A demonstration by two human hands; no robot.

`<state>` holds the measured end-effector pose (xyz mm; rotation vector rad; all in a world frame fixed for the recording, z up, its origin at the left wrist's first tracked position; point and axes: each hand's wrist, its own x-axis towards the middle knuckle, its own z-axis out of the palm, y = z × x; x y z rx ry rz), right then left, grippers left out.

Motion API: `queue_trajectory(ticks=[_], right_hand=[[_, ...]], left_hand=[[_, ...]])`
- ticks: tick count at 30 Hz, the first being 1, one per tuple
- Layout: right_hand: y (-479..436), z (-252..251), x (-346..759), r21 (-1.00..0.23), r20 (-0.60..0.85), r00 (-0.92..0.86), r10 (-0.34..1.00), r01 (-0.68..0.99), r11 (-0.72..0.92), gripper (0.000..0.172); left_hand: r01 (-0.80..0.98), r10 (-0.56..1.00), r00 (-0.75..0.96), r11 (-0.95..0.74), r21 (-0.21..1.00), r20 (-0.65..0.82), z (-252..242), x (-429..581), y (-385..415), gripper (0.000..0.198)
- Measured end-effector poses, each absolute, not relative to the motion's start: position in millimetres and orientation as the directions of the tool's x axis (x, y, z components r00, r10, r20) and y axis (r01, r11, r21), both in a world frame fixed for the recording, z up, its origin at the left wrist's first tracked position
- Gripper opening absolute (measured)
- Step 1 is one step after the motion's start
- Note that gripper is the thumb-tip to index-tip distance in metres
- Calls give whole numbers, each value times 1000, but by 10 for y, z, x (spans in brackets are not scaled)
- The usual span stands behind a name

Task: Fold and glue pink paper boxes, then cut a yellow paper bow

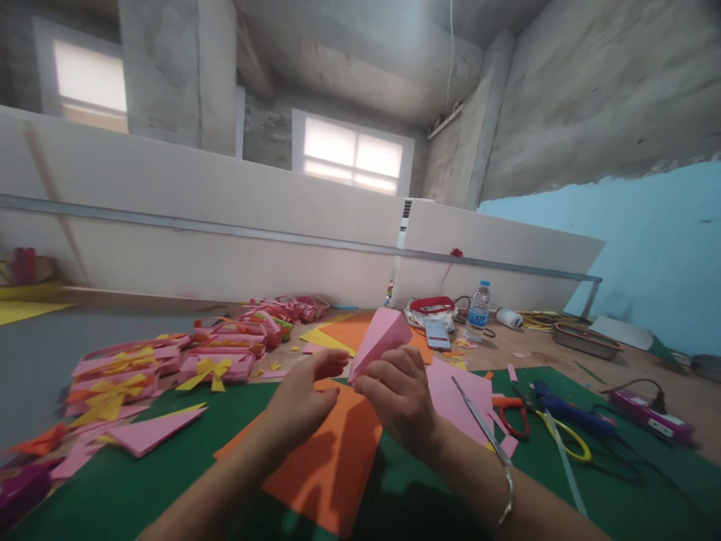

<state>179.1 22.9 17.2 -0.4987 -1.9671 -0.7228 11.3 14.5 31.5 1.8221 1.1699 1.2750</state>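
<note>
A folded piece of pink paper [384, 334] stands up in my right hand [399, 398], whose fingers are wrapped round its lower part. Just left of it is my left hand [309, 391], fingers apart, thumb and fingers curved toward the paper with nothing visible between them. Below both hands an orange sheet [332, 466] lies on the green mat [197, 473]. Beside my right wrist are a flat pink sheet [459, 391] and scissors with orange-red handles [511, 413].
Pink paper bags with yellow bows [211, 370] crowd the left side. To the right lie a blue glue gun [571, 409], yellow-handled scissors [577, 447] and a purple power strip [653, 417]. A phone [437, 335] and a water bottle [478, 309] are at the back.
</note>
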Motion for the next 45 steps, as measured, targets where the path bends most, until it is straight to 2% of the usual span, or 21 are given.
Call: queue_trajectory(ticks=[2, 5, 10, 14, 18, 20, 23, 32, 38, 45], right_hand=[[252, 163, 1814, 303, 877, -478, 50, 631, 714, 12], [271, 160, 1815, 337, 864, -502, 36, 632, 698, 10], [288, 148, 1796, 393, 846, -533, -13, 606, 691, 8], [298, 131, 1788, 427, 813, -582, -15, 579, 694, 10], [299, 124, 1760, 433, 795, -607, 3, 569, 699, 14], [296, 129, 1744, 407, 829, -559, -16, 584, 702, 12], [295, 137, 1733, 390, 862, -505, -47, 602, 697, 12], [298, 145, 1770, 369, 827, -561, 32, 585, 722, 20], [308, 184, 1820, 315, 834, -548, 66, 571, 758, 19], [324, 132, 1783, 352, 811, -583, 47, 551, 757, 20]], left_hand=[[311, 942, 115, -335, 890, 314, 421, 49, 104, 20], [344, 961, 142, -274, 898, 239, 497, 33, 37, 25], [455, 957, 185, -284, 844, 222, 447, 95, 45, 22], [564, 939, 179, -343, 751, 294, 428, 105, 74, 22], [674, 857, 178, -464, 575, 483, 423, 100, 53, 22], [695, 798, 242, -540, 476, 552, 405, 90, 47, 19], [681, 737, 358, -627, 380, 574, 377, 63, 59, 19], [662, 674, 485, -699, 269, 557, 364, 8, 116, 22], [681, 669, 480, -692, 241, 567, 388, -2, 111, 12], [740, 667, 451, -651, 169, 593, 368, 41, 74, 21]])
